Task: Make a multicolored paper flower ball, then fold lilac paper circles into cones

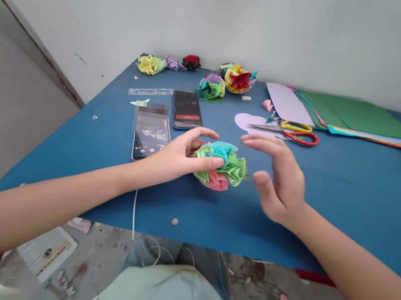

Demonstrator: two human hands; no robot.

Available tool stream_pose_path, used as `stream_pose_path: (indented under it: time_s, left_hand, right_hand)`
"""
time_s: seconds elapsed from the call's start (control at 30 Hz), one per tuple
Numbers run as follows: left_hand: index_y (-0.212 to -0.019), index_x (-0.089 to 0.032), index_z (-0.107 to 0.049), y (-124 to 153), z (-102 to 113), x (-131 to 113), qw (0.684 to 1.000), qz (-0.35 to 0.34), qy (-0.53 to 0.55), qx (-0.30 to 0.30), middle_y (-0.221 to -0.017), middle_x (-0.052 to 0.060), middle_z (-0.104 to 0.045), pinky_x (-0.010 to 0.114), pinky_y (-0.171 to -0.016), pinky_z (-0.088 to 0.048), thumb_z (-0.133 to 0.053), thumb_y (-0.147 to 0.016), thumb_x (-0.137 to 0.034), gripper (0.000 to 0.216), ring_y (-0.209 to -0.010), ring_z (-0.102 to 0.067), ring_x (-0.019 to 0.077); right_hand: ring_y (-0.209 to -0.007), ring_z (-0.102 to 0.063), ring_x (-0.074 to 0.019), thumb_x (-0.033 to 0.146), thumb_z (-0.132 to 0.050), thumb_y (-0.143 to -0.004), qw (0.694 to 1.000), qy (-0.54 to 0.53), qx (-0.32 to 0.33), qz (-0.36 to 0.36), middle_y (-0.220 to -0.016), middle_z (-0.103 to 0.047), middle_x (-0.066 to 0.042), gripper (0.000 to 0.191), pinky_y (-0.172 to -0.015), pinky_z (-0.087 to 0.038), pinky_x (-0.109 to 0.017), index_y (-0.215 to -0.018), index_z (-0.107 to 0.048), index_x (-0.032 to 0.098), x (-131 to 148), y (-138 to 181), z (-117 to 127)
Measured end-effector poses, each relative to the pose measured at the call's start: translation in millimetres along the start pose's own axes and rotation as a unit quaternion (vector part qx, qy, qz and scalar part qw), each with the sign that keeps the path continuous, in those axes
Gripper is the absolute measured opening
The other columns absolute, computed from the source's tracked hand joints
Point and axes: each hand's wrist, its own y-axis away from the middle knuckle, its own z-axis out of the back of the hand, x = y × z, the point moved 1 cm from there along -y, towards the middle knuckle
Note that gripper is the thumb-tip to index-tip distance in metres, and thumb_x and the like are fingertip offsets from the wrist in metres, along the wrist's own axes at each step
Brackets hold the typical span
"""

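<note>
A ball of ruffled paper flowers (pixel 235 170) in green, turquoise and pink is in the middle of the view, just above or on the blue table. My left hand (pixel 188 155) grips its left side, thumb across the front and fingers behind. To the right, my right hand (pixel 281 180) is apart from the ball, its fingers and thumb curved open with nothing between them. Scissors (pixel 292 133) with yellow and red handles lie beyond my right hand, on a lilac paper cutout (pixel 245 121).
Two phones, one dark (pixel 187 112) and one with a white cable (pixel 149 134), lie left of the ball beside a clear ruler (pixel 151 92). More paper flowers (pixel 239 80) line the back edge. Coloured paper sheets (pixel 361 116) are stacked at the back right of the table (pixel 360 195).
</note>
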Motion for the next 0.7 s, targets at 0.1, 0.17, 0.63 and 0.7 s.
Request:
stream_pose_path:
  time_s: [0.1, 0.17, 0.63, 0.7]
  left_hand:
    - [-0.115, -0.021, -0.044, -1.8, 3.3, 0.8, 1.000, 0.010, 0.020, -0.015, -0.096, 0.005, -0.062, 0.027, -0.074, -0.048, -0.067, -0.074, -0.035, 0.049, -0.088, -0.060, 0.0179]
    - [-0.115, -0.021, -0.045, -1.9, 4.4, 0.8, 0.999, 0.019, 0.026, -0.020, -0.093, 0.004, -0.062, 0.028, -0.073, -0.048, -0.067, -0.073, -0.036, 0.049, -0.087, -0.060, 0.0184]
    - [-0.106, -0.021, -0.053, 3.5, 10.2, -8.8, 0.991, 0.067, 0.082, -0.085, -0.091, 0.001, -0.061, 0.025, -0.069, -0.044, -0.066, -0.073, -0.037, 0.039, -0.077, -0.058, 0.0122]
    - [-0.104, -0.021, -0.055, 4.6, 11.1, -9.9, 0.993, 0.060, 0.056, -0.089, -0.088, -0.001, -0.060, 0.023, -0.066, -0.042, -0.064, -0.074, -0.039, 0.037, -0.073, -0.056, 0.0114]
  right_hand:
    - [-0.105, -0.051, -0.0266, 0.037, -0.063, -0.076, 0.996, 0.079, 0.033, 0.041, -0.111, -0.054, -0.013, 0.042, -0.089, -0.041, -0.045, -0.111, -0.051, 0.018, 1.3, -0.1, -0.7]
    - [-0.103, -0.052, -0.0253, 0.034, -0.066, -0.074, 0.993, 0.101, 0.044, 0.039, -0.110, -0.054, -0.012, 0.039, -0.087, -0.042, -0.043, -0.107, -0.052, 0.019, 0.1, -1.0, -2.4]
    - [-0.109, -0.048, -0.0224, 0.018, -0.051, -0.081, 0.992, 0.059, 0.106, 0.011, -0.115, -0.051, -0.010, 0.037, -0.092, -0.039, -0.039, -0.118, -0.047, 0.019, -11.5, -3.4, 1.0]
    - [-0.108, -0.048, -0.0216, 0.018, -0.049, -0.083, 0.992, 0.088, 0.089, 0.002, -0.113, -0.052, -0.011, 0.034, -0.091, -0.038, -0.038, -0.116, -0.048, 0.019, -14.9, -3.2, 0.0]
